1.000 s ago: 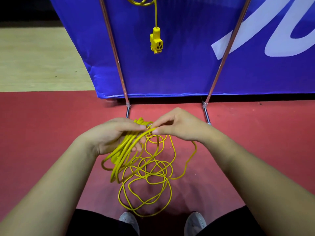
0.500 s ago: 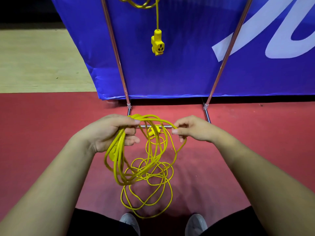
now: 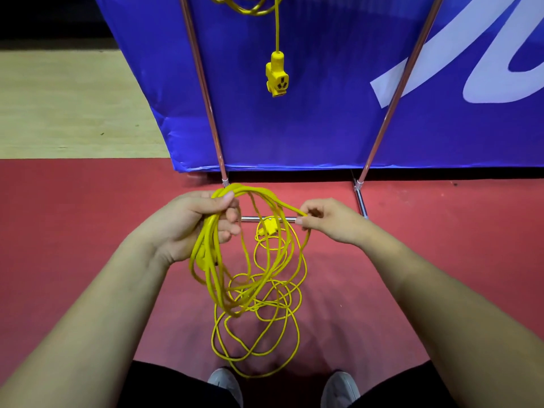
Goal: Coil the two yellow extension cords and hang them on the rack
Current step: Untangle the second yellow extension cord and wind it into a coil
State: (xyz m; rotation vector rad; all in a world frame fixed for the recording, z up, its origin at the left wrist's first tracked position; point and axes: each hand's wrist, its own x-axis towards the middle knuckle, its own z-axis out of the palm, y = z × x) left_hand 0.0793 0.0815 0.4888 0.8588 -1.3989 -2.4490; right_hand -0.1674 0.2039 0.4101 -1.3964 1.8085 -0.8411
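My left hand [image 3: 194,225] grips a bundle of several loops of a yellow extension cord [image 3: 223,278], which hang down from its fist. My right hand [image 3: 326,222] pinches one strand of the same cord, stretched in an arc from the left hand. The rest of the cord lies in loose tangled loops [image 3: 259,334] on the red floor between my feet, and its yellow plug block [image 3: 269,225] lies near the rack's base bar. A second yellow cord [image 3: 250,4] hangs coiled at the top edge, its socket end [image 3: 277,76] dangling in front of the blue banner.
The rack's two slanted metal poles [image 3: 206,92] [image 3: 394,92] meet a low crossbar [image 3: 250,219] on the red floor. A blue banner [image 3: 323,128] stands behind them. Pale wooden floor [image 3: 59,107] lies to the left. My shoes [image 3: 226,384] are at the bottom.
My hands have drawn apart. The right hand moved right, pulling a strand out into a wide arc, while the left hand kept hold of the gathered loops.
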